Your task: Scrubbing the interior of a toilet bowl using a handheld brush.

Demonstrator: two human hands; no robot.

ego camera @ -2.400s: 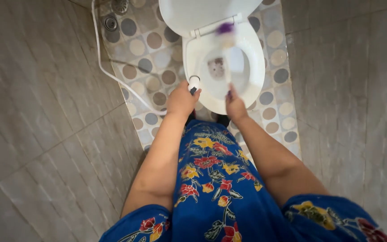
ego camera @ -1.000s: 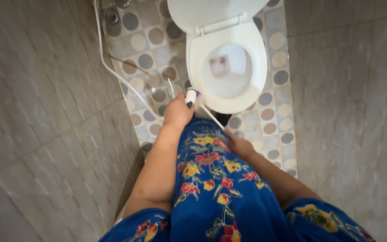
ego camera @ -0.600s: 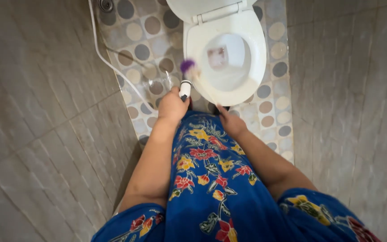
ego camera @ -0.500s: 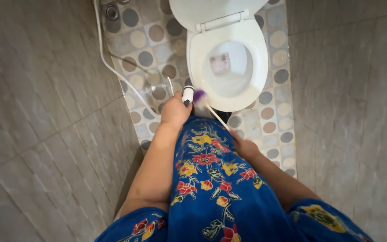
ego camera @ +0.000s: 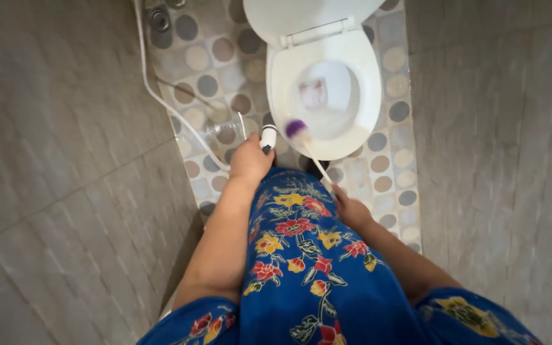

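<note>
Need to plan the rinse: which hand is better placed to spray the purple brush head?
Left, probably. The left hand grips the white bidet sprayer, whose nozzle sits right beside the purple brush head at the white toilet seat's front rim. The right hand is occupied holding the brush's thin handle.

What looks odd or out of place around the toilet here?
Little stands out. Water glistens on the dotted floor tiles left of the toilet, beside the sprayer in the left hand. Nothing looks broken.
</note>
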